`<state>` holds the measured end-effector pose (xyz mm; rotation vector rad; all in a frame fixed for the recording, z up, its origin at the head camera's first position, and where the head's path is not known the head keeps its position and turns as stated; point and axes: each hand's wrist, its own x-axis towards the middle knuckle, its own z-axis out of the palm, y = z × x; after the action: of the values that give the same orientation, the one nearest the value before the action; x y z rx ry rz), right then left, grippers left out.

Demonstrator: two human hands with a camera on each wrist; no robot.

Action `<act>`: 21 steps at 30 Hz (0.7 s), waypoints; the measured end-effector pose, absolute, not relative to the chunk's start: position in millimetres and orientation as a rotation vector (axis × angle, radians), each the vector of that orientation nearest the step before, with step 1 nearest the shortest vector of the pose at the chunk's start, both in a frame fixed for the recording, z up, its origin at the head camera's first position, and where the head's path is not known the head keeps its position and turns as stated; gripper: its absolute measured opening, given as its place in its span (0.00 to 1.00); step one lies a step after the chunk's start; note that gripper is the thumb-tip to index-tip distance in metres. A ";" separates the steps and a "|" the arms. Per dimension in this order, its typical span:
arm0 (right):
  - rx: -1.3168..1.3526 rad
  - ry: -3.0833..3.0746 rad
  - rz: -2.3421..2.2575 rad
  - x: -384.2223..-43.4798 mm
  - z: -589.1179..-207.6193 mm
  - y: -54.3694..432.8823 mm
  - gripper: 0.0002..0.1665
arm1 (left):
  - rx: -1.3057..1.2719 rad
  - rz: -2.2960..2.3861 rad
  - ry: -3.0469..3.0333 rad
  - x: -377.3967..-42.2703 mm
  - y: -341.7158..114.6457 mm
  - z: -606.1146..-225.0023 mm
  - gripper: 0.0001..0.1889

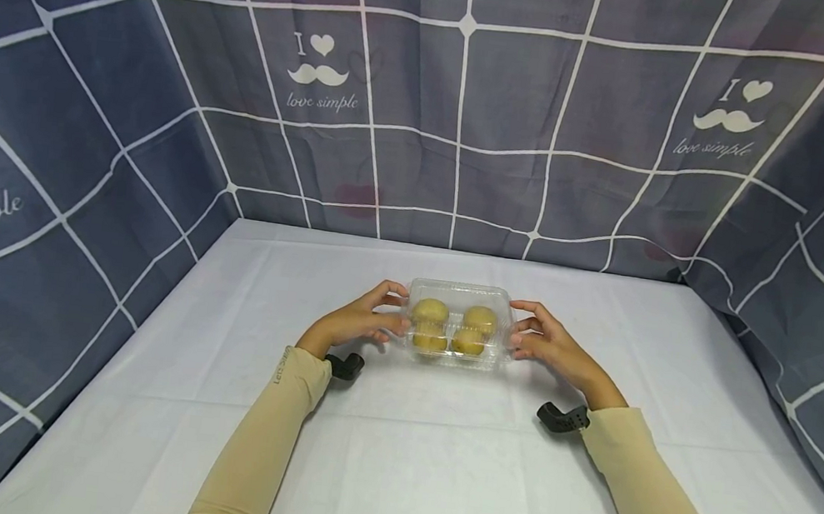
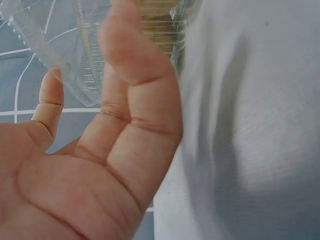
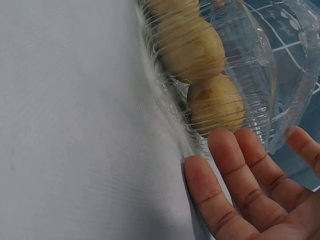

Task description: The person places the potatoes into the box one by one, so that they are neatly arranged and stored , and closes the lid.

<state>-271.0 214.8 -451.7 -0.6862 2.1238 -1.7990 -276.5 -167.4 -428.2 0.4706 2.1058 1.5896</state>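
Observation:
A clear plastic clamshell box (image 1: 458,291) with several round yellow-brown potatoes (image 3: 192,50) inside stands on the white cloth. My left hand (image 1: 356,320) grips its left end, thumb towards the near side and index finger towards the far corner. At the right end, my right hand (image 1: 556,352) holds the box the same way. In the right wrist view three fingertips (image 3: 222,145) lie along the ridged side, and another digit meets the upper clear rim. Two clear edges spread in a V in the wrist views; the lid stands tilted above the base.
A white cloth (image 1: 420,467) covers the table. Dark grey checked curtains (image 1: 503,183) hang behind it and on both sides. Black wrist devices (image 1: 562,419) sit under both sleeve cuffs, close over the cloth.

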 end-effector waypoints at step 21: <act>-0.807 2.117 -1.688 -270.2 -457.2 217.7 0.44 | 0.449 1.589 2.125 -280.1 -165.7 -437.9 0.32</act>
<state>-270.2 217.7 -457.2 -0.8066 2.1173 -1.6880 -280.1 -165.7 -437.9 0.4489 2.1253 1.5888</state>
